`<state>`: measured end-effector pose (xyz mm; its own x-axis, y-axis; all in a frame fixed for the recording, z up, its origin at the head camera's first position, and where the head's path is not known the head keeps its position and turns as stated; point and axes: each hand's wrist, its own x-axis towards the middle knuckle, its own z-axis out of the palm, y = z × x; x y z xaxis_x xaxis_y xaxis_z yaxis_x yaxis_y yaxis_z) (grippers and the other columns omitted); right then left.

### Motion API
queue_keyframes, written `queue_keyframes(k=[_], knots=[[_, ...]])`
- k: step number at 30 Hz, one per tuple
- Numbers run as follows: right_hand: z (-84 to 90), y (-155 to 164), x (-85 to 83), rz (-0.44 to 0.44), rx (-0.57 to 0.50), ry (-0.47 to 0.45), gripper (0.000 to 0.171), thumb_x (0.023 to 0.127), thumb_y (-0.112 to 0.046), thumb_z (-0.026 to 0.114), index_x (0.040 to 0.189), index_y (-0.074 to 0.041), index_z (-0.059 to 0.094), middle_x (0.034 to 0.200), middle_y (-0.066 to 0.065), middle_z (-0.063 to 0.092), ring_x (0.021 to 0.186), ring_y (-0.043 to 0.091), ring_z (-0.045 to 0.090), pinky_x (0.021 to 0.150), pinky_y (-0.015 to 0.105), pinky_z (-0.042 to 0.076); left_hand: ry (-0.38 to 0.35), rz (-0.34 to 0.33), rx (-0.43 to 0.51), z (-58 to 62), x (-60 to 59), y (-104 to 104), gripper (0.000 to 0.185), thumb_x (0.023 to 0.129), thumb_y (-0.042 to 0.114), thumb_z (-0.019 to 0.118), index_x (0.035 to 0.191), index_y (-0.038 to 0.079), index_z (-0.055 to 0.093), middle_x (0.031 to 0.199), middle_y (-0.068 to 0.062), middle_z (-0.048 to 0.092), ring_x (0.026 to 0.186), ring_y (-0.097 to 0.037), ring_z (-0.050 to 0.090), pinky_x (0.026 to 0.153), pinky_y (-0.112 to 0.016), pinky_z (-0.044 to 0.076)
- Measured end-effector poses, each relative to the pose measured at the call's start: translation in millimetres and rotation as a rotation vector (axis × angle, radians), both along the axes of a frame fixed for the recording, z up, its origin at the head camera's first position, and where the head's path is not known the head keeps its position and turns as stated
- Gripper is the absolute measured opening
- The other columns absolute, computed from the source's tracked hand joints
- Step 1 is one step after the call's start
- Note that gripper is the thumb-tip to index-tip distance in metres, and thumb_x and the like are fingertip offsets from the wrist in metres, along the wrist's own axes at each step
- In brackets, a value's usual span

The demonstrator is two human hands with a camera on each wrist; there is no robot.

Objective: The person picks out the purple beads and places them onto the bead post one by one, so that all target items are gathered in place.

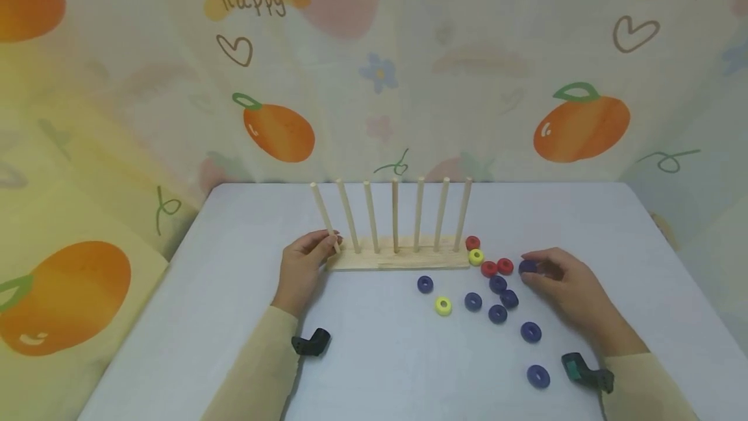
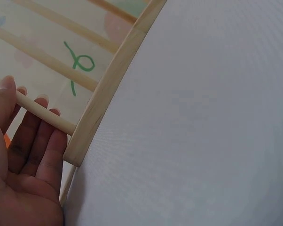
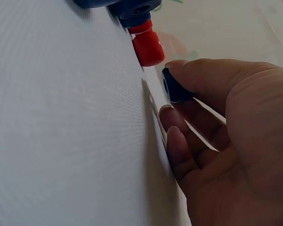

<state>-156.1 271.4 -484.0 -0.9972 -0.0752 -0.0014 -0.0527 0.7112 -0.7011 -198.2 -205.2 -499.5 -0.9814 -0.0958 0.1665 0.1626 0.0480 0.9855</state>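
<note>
A wooden peg stand (image 1: 403, 260) with several upright dowels stands on the table. My left hand (image 1: 304, 264) grips its leftmost dowel (image 2: 45, 113) low down near the base, thumb on one side and fingers on the other. At the right of the stand, my right hand (image 1: 563, 278) pinches a dark blue ring bead (image 3: 177, 88) between thumb and fingers, close over the tabletop. Left of that hand lie two red ring beads, one of them here (image 1: 505, 266), and a blue ring bead (image 1: 498, 284).
More blue ring beads (image 1: 530, 332) are scattered on the white table (image 1: 374, 356) toward its front right. One yellow ring bead (image 1: 443, 306) lies before the stand; another yellow bead (image 1: 476, 256) and a red bead (image 1: 473, 243) sit by its right end. A patterned cloth (image 1: 409, 115) hangs behind.
</note>
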Motion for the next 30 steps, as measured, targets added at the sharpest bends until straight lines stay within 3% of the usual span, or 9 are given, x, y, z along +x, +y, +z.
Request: queue_keyframes(k=[5,10,13,18,23,30], knots=[[4.5,-1.2,0.7,-0.004,0.031,0.073,0.042,0.091,-0.04,0.065,0.127,-0.02,0.058,0.115,0.003,0.057,0.1,0.026,0.056,0.082,0.047,0.048,0.01,0.004,0.001,-0.2,-1.9,1.4,0.032,0.086,0.033,0.072,0.105,0.006,0.071,0.102,-0.011,0.07,0.098,-0.027,0.065,0.084,-0.035,0.053],[14.4,-5.0,0.7,0.006,0.03,0.145,0.039,0.091,-0.031,0.067,0.127,-0.018,0.059,0.115,0.001,0.057,0.098,0.021,0.056,0.08,0.022,0.048,0.013,0.013,-0.007,1.0,-2.0,1.1,0.032,0.086,0.032,0.072,0.104,0.006,0.071,0.1,-0.009,0.07,0.097,-0.026,0.066,0.083,-0.034,0.053],[23.9,-11.8,3.7,0.017,0.01,0.177,0.037,0.091,-0.028,0.068,0.125,-0.016,0.06,0.114,0.001,0.058,0.098,0.02,0.056,0.076,0.01,0.043,-0.009,0.007,-0.009,12.9,3.4,4.1,0.031,0.089,0.025,0.071,0.107,0.001,0.069,0.101,-0.012,0.07,0.098,-0.028,0.065,0.085,-0.037,0.052],[41.2,-27.8,11.6,0.039,-0.019,0.255,0.035,0.088,-0.017,0.073,0.121,-0.014,0.063,0.109,-0.002,0.059,0.093,0.014,0.056,0.076,0.008,0.044,-0.041,0.011,-0.022,29.1,11.9,8.9,0.028,0.091,0.017,0.068,0.109,-0.005,0.067,0.104,-0.017,0.069,0.1,-0.031,0.064,0.087,-0.038,0.051],[56.8,-38.6,16.4,0.075,-0.056,0.321,0.035,0.085,-0.009,0.074,0.117,-0.016,0.063,0.107,-0.007,0.059,0.091,0.008,0.056,0.079,0.009,0.045,-0.036,0.007,-0.027,29.2,11.4,8.9,0.028,0.091,0.017,0.068,0.108,-0.005,0.066,0.103,-0.016,0.069,0.1,-0.029,0.065,0.087,-0.038,0.051],[80.9,-56.1,18.1,0.152,-0.06,0.402,0.037,0.083,-0.008,0.076,0.117,-0.016,0.063,0.107,-0.009,0.058,0.091,0.006,0.056,0.08,0.011,0.046,-0.055,0.014,-0.014,9.3,-0.9,3.2,0.028,0.09,0.021,0.069,0.108,0.0,0.068,0.103,-0.011,0.069,0.099,-0.024,0.065,0.086,-0.036,0.051]])
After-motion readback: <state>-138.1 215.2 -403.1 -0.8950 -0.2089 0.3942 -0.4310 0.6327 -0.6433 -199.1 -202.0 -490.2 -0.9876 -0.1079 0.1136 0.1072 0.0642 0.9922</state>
